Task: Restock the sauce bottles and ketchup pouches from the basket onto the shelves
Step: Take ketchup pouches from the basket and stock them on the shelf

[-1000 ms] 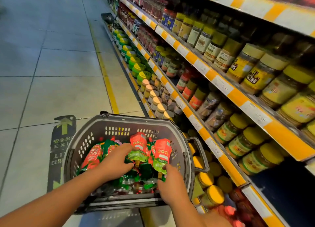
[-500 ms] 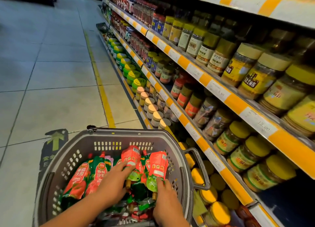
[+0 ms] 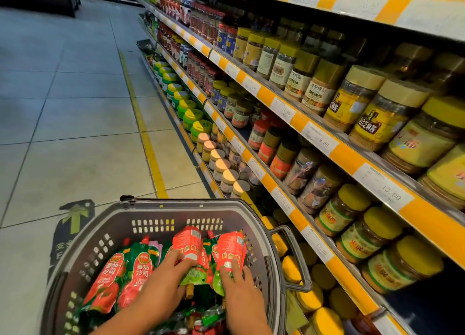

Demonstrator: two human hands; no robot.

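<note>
Basket [image 3: 264, 236], far right corner | left hand [image 3: 163, 281] grips one ketchup pouch [image 3: 187, 244] | right hand [image 3: 239, 281] grips second pouch [image 3: 230, 246]

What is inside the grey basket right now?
The basket holds red and green ketchup pouches, several layers deep. The left hand and right hand each hold one raised pouch. Both hands and top pouches cover whatever lies at the bottom.

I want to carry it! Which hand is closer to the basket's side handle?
Right. The right hand is inside the basket beside the handle; the left hand is mid-basket, farther away.
</note>
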